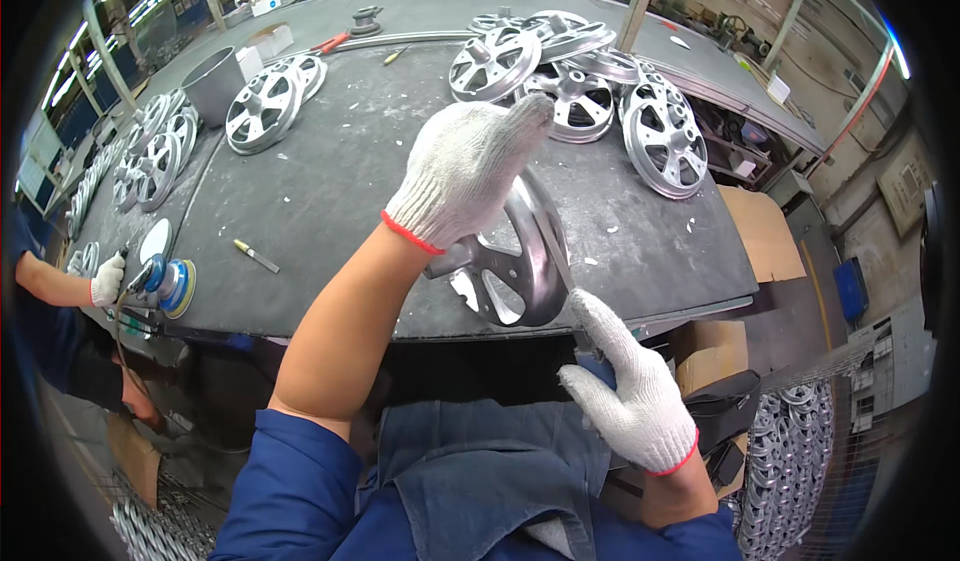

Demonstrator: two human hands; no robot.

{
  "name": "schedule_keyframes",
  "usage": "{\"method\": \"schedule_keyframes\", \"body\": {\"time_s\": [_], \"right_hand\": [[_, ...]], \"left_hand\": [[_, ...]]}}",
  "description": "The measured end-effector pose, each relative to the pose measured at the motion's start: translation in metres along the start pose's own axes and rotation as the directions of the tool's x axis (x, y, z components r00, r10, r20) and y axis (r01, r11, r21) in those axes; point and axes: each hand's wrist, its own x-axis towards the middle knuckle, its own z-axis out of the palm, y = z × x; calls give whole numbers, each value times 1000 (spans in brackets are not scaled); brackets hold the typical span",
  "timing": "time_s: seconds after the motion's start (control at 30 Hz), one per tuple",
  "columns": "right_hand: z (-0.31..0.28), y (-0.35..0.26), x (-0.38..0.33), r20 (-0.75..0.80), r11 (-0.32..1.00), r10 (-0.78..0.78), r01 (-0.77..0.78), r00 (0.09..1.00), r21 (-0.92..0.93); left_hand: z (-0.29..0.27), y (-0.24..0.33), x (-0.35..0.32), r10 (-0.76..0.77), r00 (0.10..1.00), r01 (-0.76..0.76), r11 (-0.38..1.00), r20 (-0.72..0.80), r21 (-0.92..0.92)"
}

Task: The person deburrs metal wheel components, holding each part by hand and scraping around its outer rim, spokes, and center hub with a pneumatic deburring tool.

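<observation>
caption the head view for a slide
Gloved left hand over a spoked wheel, right hand holding a blue-handled tool alongside it.

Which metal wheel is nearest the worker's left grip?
The lone wheel at the table's near edge, partly hidden by the left grip, a tool by its rim. The other wheels sit grouped farther away.

"How is the left forearm (350, 311) set?"
"Reaching up and forward, the gloved left hand (468, 173) raised, fingers together."
"And the right hand (638, 399)?"
"Lower, in a grip, 1 finger stretched up-left, thumb pointing left."
</observation>
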Motion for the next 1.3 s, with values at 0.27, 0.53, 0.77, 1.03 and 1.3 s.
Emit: {"method": "schedule_keyframes", "body": {"time_s": [0.27, 0.53, 0.77, 1.03, 1.3], "right_hand": [[-8, 1, 11, 23, 1000, -8, 8, 1000, -30], [-20, 1, 20, 214, 981, -1, -40, 977, 189], [3, 16, -13, 139, 991, 17, -36, 990, 132], [12, 17, -17, -50, 996, -88, 88, 995, 2], [5, 3, -7, -103, 992, -58, 46, 993, -114]], "left_hand": [[8, -6, 7, -108, 994, 104, 988, -30, -112], [-4, -13, 14, -468, 881, 464, 832, 65, -305], [14, -49, -3, -812, 561, 633, 297, 160, -714], [-2, -1, -4, -464, 884, 430, 750, 65, -503], [19, 14, 2, -3, 1000, 2, 997, -12, -76]]}}
